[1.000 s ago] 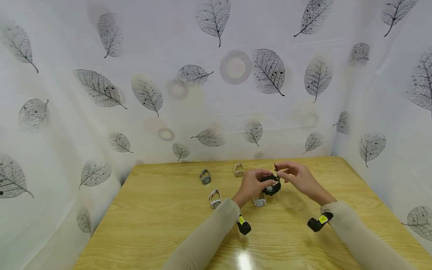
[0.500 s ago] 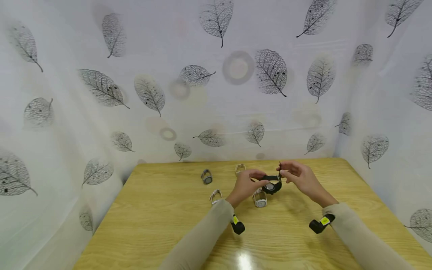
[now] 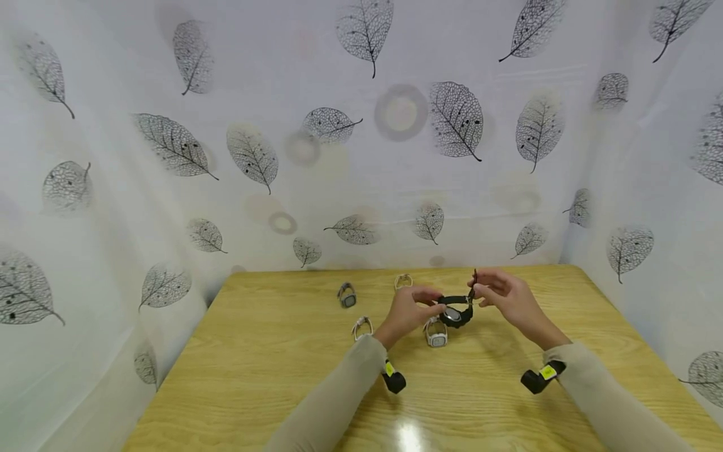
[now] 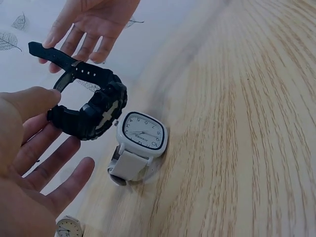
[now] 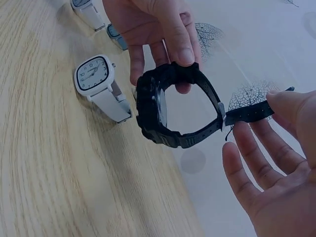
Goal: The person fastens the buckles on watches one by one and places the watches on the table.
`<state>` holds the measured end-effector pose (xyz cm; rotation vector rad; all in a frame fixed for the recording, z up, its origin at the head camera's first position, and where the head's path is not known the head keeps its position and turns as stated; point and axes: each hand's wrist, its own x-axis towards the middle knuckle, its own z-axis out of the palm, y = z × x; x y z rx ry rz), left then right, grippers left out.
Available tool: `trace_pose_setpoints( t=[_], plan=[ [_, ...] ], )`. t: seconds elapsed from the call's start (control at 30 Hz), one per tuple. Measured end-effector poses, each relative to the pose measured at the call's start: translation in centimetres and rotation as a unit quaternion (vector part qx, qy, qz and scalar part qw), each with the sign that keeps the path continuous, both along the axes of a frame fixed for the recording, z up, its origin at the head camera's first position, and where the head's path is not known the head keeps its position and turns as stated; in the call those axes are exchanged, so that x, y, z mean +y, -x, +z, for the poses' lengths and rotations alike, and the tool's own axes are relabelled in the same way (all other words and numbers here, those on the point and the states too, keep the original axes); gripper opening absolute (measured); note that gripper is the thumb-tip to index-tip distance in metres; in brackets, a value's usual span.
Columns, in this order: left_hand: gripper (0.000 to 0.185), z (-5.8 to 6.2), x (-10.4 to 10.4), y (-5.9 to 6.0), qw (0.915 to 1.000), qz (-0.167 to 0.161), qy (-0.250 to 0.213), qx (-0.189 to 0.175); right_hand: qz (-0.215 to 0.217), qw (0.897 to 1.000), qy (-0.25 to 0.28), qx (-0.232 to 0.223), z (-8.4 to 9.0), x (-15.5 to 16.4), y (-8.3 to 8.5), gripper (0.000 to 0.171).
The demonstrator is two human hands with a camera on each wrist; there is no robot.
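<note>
**Two hands, one black watch, strap end drawn out**

Two hands hold a black watch (image 3: 455,312) in the air just above the table (image 3: 271,370), out past the sleeves and the wrist cameras. The left hand (image 3: 408,312) pinches the case-side part of the band between thumb and forefinger, its other fingers spread loose beneath. The right hand (image 3: 505,297) pinches the free strap end (image 5: 249,112) between thumb and forefinger, with its remaining fingers straight and relaxed. In the right wrist view the strap end stands just outside the buckle (image 5: 221,109), and the band forms a closed loop behind it.

The step in hand looks like working the strap at the buckle; whether it is being fastened or undone cannot be told. The next move would call for a steady left-hand hold while the right feeds or draws the strap straight through the buckle without twisting it.

Just under the black watch, a white watch (image 3: 435,332) stands on the table. Another white one (image 3: 360,328) sits left of the left wrist. Farther back lie a grey watch (image 3: 346,295) and a pale one (image 3: 403,280), near the leaf-print curtain (image 3: 254,150).
</note>
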<state>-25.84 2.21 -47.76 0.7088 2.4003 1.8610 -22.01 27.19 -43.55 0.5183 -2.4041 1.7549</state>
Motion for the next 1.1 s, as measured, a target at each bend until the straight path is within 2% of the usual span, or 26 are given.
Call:
trace_pose_setpoints(
  t=[0.23, 0.43, 0.53, 0.67, 0.97, 1.1],
  plan=[
    [0.017, 0.6, -0.5, 0.0, 0.9998, -0.011, -0.007, -0.014, -0.015, 0.997, -0.068, 0.016, -0.2, -0.2, 0.2, 0.040],
    [0.018, 1.0, -0.9, -0.2, 0.9990, -0.013, -0.027, -0.035, -0.024, 0.992, -0.119, 0.040, -0.5, -0.4, 0.5, 0.024],
    [0.020, 1.1, -0.7, -0.2, 0.9981, -0.024, -0.041, -0.039, -0.001, 0.991, -0.124, 0.042, -0.5, -0.8, 0.7, 0.020],
    [0.022, 1.4, -0.4, -0.2, 0.9984, -0.032, -0.035, -0.029, 0.016, 0.992, -0.117, 0.038, -0.3, -1.4, 0.8, 0.021],
    [0.024, 1.3, -0.6, -0.1, 0.9980, -0.036, -0.037, -0.037, 0.014, 0.992, -0.127, 0.020, -0.1, -1.6, 0.6, 0.024],
    [0.022, 1.3, -0.8, 0.0, 0.9984, -0.037, -0.027, -0.035, 0.012, 0.990, -0.140, 0.033, -0.1, -1.6, 0.7, 0.021]
  ],
)
